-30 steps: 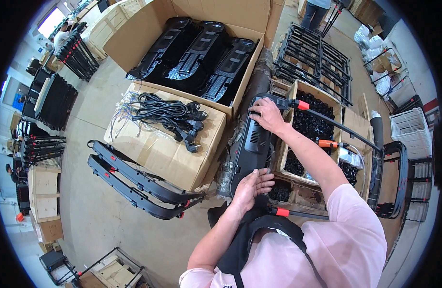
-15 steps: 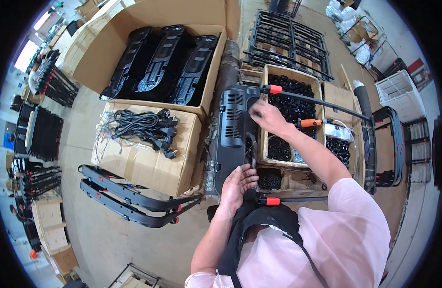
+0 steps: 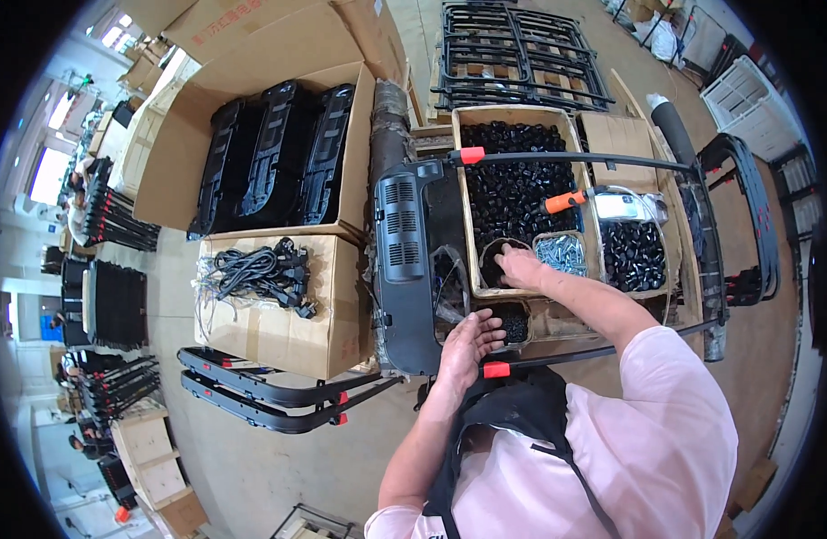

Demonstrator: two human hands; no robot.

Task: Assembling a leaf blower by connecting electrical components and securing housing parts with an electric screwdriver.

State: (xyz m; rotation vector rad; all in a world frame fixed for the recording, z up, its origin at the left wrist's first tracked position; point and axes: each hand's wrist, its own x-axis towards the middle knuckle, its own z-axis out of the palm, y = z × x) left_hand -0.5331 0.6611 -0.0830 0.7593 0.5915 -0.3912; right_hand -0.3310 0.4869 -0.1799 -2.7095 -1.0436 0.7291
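My right hand (image 3: 521, 268) reaches into a small compartment of dark small parts (image 3: 491, 269). Its fingers are stretched and a little apart, the tips partly lost against the dark contents. My left hand (image 3: 470, 348), palm turned up and fingers spread, hovers beside the lower end of a black vented plastic housing (image 3: 403, 310). Nothing shows in it. Next to those fingers stands a small tray of tiny black parts (image 3: 516, 325). Two black tubes with red end pieces, an upper tube (image 3: 566, 157) and a lower tube (image 3: 575, 357), run rightward from the housing.
Beyond my right hand lie silver screws (image 3: 560, 253), black caps (image 3: 512, 180) and an orange-handled power screwdriver (image 3: 566, 202). Coiled power cords (image 3: 256, 274) sit on a cardboard box (image 3: 279, 332) at left. Behind it, an open carton (image 3: 355, 153) holds black plastic shells (image 3: 270, 153).
My right hand has gone from the housing's side down into the small parts compartment. My left hand stays near the housing's lower end. The whole view has shifted a little.
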